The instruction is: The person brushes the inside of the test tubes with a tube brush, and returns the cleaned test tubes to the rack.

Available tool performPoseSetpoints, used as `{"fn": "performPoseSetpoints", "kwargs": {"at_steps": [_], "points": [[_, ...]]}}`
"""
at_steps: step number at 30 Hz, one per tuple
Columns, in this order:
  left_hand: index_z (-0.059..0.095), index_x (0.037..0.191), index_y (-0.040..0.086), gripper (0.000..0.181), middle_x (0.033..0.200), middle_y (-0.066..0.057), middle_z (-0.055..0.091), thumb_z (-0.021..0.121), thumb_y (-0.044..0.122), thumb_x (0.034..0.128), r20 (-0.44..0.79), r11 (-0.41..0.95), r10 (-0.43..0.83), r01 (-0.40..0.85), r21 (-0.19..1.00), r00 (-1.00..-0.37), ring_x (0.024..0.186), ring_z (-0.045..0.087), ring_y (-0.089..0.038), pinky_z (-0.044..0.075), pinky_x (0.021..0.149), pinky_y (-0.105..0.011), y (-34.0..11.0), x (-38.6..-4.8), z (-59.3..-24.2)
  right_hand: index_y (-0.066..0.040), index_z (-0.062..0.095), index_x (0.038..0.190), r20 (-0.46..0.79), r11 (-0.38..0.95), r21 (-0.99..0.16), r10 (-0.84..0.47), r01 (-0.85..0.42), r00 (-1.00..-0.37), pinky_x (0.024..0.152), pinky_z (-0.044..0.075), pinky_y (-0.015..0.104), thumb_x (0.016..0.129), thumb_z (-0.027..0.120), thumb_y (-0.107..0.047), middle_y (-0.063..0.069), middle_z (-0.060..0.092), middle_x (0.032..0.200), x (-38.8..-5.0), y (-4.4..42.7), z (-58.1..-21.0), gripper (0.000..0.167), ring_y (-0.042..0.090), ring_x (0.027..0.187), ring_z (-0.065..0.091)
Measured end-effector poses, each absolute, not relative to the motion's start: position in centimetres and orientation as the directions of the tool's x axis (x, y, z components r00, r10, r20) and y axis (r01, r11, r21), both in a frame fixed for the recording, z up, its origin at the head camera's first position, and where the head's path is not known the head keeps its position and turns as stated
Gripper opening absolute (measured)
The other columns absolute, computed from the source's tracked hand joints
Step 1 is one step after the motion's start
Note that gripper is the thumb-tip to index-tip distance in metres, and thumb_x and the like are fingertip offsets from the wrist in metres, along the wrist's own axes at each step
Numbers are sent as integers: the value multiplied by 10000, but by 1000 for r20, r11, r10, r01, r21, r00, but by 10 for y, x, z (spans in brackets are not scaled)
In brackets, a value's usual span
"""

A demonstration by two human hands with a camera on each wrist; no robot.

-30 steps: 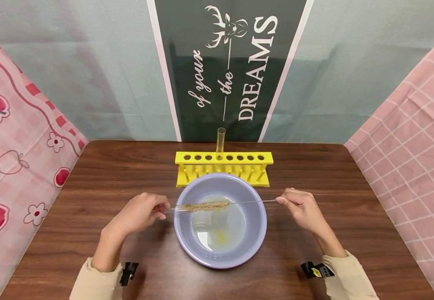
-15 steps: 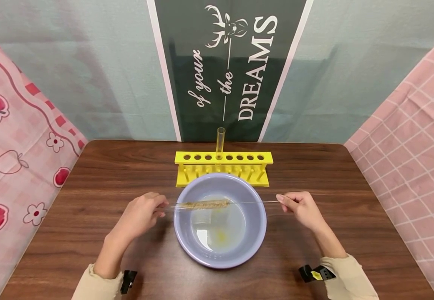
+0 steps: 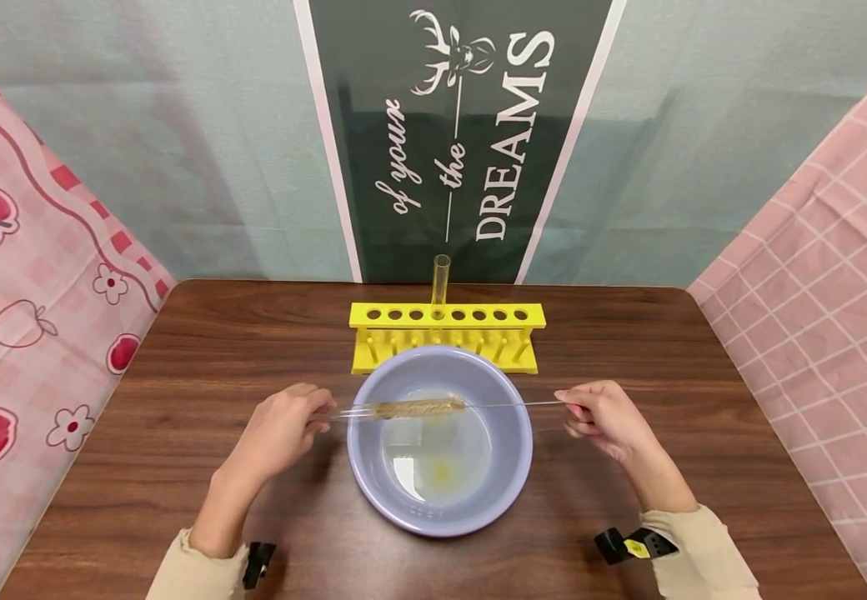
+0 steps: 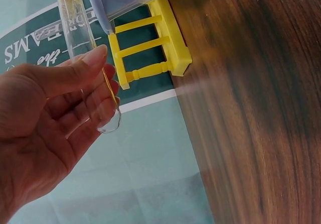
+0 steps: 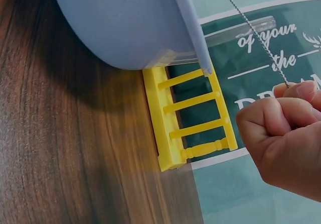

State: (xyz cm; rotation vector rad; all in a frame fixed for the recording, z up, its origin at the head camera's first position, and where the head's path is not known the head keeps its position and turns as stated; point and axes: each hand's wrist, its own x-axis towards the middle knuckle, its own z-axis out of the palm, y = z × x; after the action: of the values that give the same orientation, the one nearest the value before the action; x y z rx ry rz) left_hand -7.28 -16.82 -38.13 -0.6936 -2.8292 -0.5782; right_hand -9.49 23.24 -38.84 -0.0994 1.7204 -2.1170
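My left hand [image 3: 283, 423] pinches a clear glass test tube [image 3: 357, 412] near its rounded closed end, thumb against fingers. The tube lies almost level above a lavender basin [image 3: 519, 479]. Inside the tube sits the tan bristle head of a test tube brush [image 3: 420, 407], reaching to about the tube's mouth. Its twisted wire handle [image 5: 251, 25] runs right to my right hand [image 3: 604, 417], which grips the end between thumb and curled fingers. In the left wrist view the tube's closed end [image 4: 109, 119] shows between the fingers. Cloudy water [image 3: 433, 467] with a yellowish patch lies in the basin.
Behind the basin stands a yellow test tube rack [image 3: 362, 317], partly hidden by its rim. One yellowish tube [image 3: 441, 279] stands upright in it. All rest on a dark wooden table [image 3: 238, 333], with a printed cloth [image 3: 268, 125] hanging behind.
My right hand has shifted slightly right and turned, its fingers curling further. The bristle head has moved a little right along with it. My left hand and the basin hardly move.
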Motion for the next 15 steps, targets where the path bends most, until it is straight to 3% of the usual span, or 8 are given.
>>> {"fn": "performPoseSetpoints", "kwargs": {"at_steps": [7, 15], "points": [[636, 799, 89, 218, 743, 6, 594, 744, -43, 664, 253, 815, 409, 476, 330, -877, 710, 586, -160, 470, 604, -358, -169, -73, -380, -44, 394, 509, -209, -124, -956, -346, 265, -915, 448, 126, 309, 909, 407, 44, -39, 259, 476, -97, 235, -387, 409, 115, 398, 138], [632, 786, 95, 219, 739, 14, 596, 748, -42, 661, 233, 807, 414, 473, 354, -880, 703, 585, -157, 471, 613, -357, -173, -73, -381, 83, 444, 575, -105, 254, -966, -212, 48, -972, 381, 221, 282, 908, 531, -76, -17, 379, 488, -95, 237, -387, 379, 62, 428, 302]]}}
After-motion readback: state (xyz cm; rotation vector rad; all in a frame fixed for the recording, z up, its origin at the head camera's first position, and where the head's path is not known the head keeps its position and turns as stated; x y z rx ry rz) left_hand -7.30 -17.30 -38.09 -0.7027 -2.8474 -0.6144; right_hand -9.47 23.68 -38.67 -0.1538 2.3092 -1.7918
